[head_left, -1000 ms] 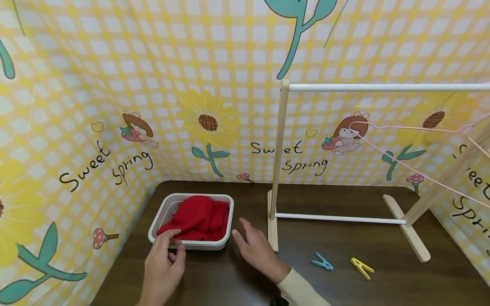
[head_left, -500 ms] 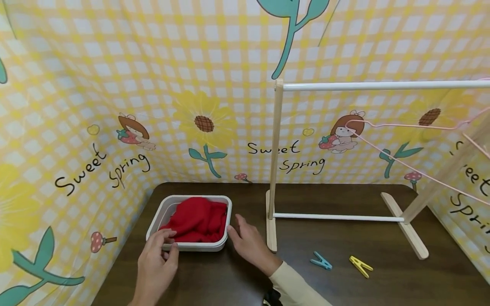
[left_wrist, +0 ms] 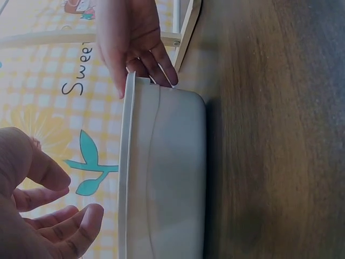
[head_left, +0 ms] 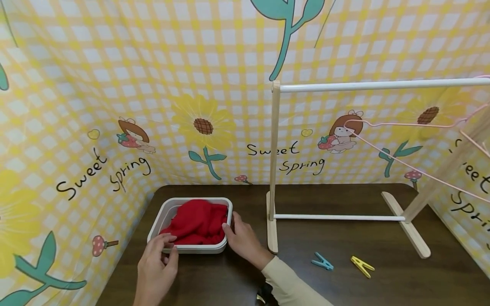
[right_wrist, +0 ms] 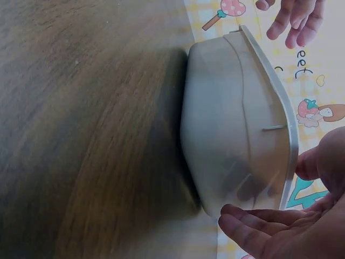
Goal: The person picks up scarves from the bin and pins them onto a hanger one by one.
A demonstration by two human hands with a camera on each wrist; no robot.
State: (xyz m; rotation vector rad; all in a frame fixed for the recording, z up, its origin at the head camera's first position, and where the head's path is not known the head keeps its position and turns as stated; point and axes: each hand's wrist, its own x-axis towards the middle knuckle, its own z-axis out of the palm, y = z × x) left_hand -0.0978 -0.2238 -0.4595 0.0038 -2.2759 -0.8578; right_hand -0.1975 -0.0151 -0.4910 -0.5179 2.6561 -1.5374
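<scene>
A white plastic tub (head_left: 199, 250) stands on the table at the left in the head view, with a crumpled red cloth (head_left: 199, 221) inside. My right hand (head_left: 246, 240) is at the tub's right side, thumb over the rim and fingers along the outer wall, holding that edge. In the right wrist view, the fingers of this hand (right_wrist: 269, 226) lie against the wall below the rim. My left hand (head_left: 157, 265) hovers over the front left corner, its fingers loosely bent and holding nothing. The left wrist view shows this hand (left_wrist: 48, 205) a little above the rim.
A wooden rack (head_left: 274, 157) with white bars stands to the right, a pink hanger (head_left: 405, 125) near its right post. A blue clothespin (head_left: 322, 261) and a yellow clothespin (head_left: 361, 266) lie in front of it. A patterned cloth backdrop (head_left: 214, 51) rises behind the table.
My right hand has come left onto the tub's right rim. My left hand has shifted slightly left and stays over the front corner. Tub and cloth keep their place.
</scene>
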